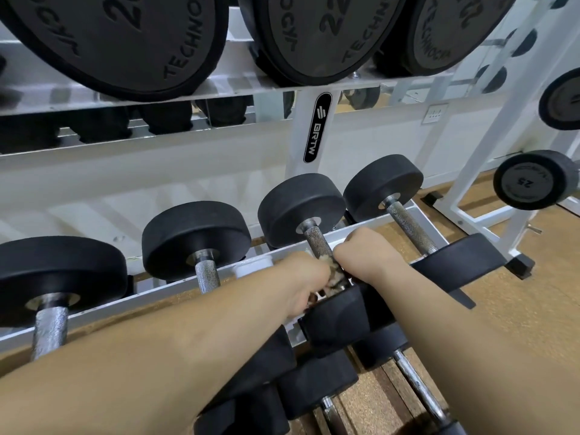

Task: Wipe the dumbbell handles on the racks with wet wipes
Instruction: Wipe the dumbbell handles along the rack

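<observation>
Between left hand (303,279) and right hand (365,257), the wipe (331,273) hugs the handle (317,243)

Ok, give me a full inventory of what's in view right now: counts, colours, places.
Rack: one, white, ahead.
Upper-tier dumbbells: three ends seen, black, top.
Middle-tier dumbbells: four, black ends, metal handles, centre row.
Lower dumbbells: several, black, bottom.
Second rack: one, white, right.
Side dumbbells: at least two, black, on it.
Wipe: one, whitish, crumpled round the third handle.
Wall plate: one, white, back wall.
Floor: brown.
Left hand: grips the wipe.
Right hand: grips the same handle.
</observation>
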